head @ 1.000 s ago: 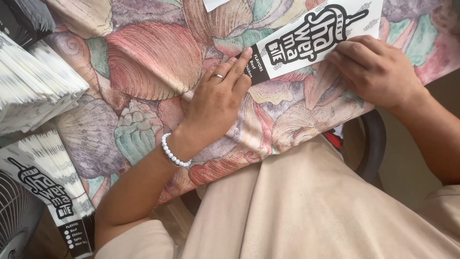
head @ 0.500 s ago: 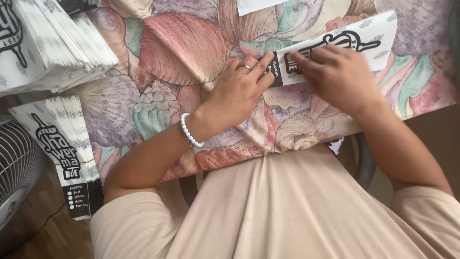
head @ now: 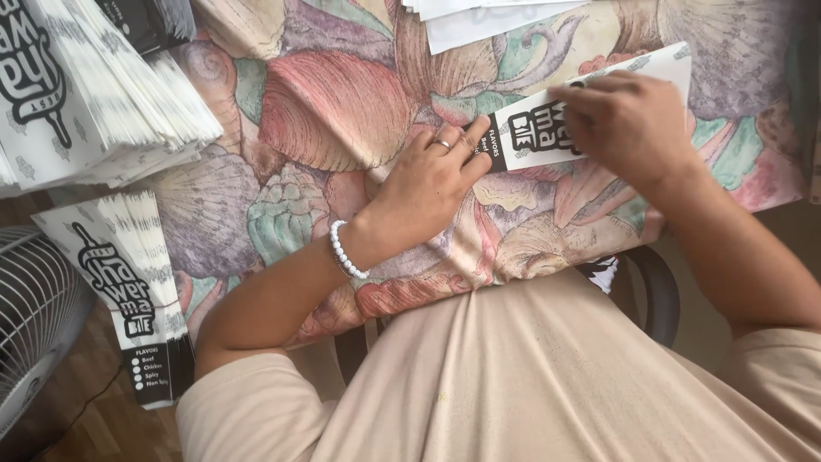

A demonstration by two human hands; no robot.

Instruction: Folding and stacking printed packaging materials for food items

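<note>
Both hands flat on one white paper sleeve on a shell-print cloth.

Far left: fan [head: 34, 342] grille, a sleeve stack [head: 120, 282] hanging off the table edge, a bigger fanned stack [head: 94, 94] above it. Left hand [head: 428, 184], ring and bead bracelet, fingers extended and pressing the sleeve [head: 547, 128] at its black near end, not clenched. Sleeve's long axis runs from that end up and right, slightly tilted. Right hand [head: 629, 124] lies on its middle, fingers curled down onto the paper, pressing; pinch cannot be told. More white sheets [head: 479, 17] at top. Cloth [head: 342, 103] beneath all.
</note>
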